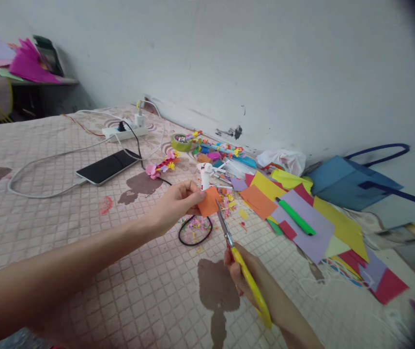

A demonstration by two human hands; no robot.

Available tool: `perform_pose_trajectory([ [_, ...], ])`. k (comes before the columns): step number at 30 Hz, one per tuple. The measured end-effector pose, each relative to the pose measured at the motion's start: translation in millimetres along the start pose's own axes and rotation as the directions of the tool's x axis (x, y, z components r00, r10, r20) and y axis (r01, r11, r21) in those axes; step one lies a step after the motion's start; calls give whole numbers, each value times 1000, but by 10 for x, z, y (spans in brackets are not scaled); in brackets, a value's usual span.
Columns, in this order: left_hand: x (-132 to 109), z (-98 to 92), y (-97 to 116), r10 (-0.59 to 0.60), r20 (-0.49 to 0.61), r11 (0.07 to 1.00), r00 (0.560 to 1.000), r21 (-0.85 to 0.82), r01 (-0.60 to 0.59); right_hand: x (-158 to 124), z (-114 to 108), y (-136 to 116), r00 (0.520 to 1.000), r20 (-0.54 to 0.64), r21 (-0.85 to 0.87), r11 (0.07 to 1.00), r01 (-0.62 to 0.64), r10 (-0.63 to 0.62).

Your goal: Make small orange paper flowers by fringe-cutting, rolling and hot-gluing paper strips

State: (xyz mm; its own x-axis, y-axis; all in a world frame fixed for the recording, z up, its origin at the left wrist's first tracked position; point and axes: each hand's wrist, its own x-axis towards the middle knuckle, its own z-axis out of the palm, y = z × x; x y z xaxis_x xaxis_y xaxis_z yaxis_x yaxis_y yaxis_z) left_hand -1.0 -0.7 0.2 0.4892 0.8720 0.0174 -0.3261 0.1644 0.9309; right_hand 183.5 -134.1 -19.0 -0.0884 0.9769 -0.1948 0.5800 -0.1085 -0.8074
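My left hand (184, 198) pinches a small square of orange paper (209, 202) between thumb and fingers. A pair of scissors (250, 278) with yellow and red handles is in my right hand (253, 271), fingers wrapped round the grips. The blade tips reach the right edge of the orange paper; whether they cut into it I cannot tell. Just behind the paper stands a white glue gun (205, 173), its lower part hidden. Its black cord loops on the quilted cover below my left hand. Tiny paper scraps (229, 203) lie around it.
Coloured paper sheets (319, 225) with a green cutter-like tool (296, 218) lie at right, a blue bag (352, 182) behind them. A phone (109, 167) on its cable, a power strip (125, 132), tape (181, 142) and a paper-flower stick (162, 166) lie farther back. A wall closes the far side.
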Motion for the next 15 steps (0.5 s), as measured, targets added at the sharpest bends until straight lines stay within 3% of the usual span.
perform_pose_trajectory([
  [7, -4, 5, 22, 16, 20, 1000, 1000, -24, -15, 25, 3, -48, 994, -17, 64, 992, -105, 106],
  [15, -17, 23, 33, -31, 9, 999, 999, -16, 31, -49, -53, -8, 997, 41, -54, 996, 75, -73],
])
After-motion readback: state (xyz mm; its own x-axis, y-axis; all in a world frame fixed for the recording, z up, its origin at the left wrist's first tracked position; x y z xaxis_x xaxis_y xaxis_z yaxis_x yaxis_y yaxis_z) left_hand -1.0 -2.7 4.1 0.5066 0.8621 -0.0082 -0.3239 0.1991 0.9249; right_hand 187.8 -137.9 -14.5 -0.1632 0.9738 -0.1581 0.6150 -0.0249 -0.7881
